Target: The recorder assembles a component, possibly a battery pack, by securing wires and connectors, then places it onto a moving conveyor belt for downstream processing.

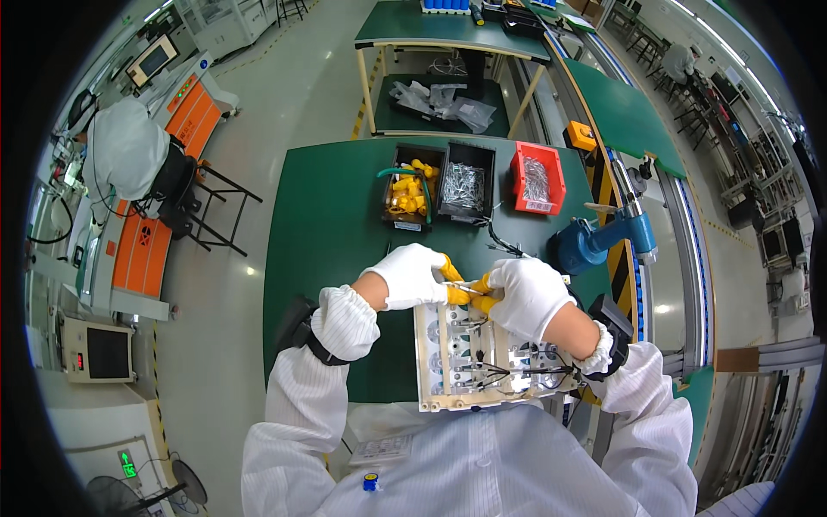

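A pale frame-like assembly point(435, 401) lies near the table's front edge, close against my body, with clear round parts, metal fittings and black wires on it. My left hand point(415, 274) and my right hand point(527, 295), in white gloves with yellow fingertips, meet over its far edge. The fingertips of both hands are closed and almost touching. Between them shows a thin, light-coloured sliver point(466, 289), too small to name. Black wires point(508, 247) stick out just beyond my right hand.
Beyond my hands stand a black bin of yellow parts point(403, 191), a black bin of silver pins point(463, 188) and a red bin point(538, 177). A blue pneumatic tool point(603, 239) rests at the right, beside the conveyor rail. Another person point(129, 151) sits far left.
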